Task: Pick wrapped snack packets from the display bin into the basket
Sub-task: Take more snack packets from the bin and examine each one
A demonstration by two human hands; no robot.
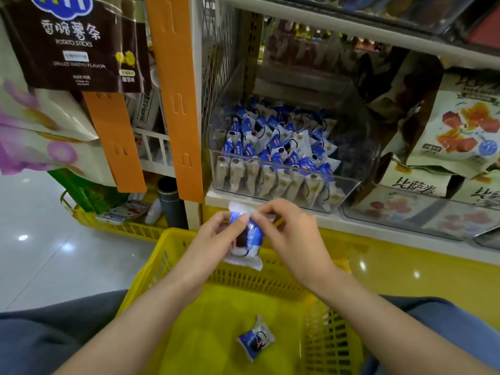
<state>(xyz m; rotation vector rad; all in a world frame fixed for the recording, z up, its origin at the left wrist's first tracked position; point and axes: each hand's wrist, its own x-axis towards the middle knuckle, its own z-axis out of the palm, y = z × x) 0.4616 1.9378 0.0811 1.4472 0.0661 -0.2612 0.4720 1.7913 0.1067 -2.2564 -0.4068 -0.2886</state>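
A blue-and-white wrapped snack packet (250,239) hangs upright over the far rim of the yellow basket (151,269). My left hand (213,239) pinches its left side and my right hand (286,231) pinches its top edge. Another packet of the same kind (255,341) lies on the basket floor. Just beyond my hands, on the shelf, stands the clear display bin (349,185), heaped with several blue-and-white packets (276,142).
Orange hanging strips (176,98) and a brown bag of potato sticks (78,41) hang at the left. Beige snack bags (465,131) fill the shelf to the right of the bin. A second yellow crate (119,226) sits on the shiny floor at the left.
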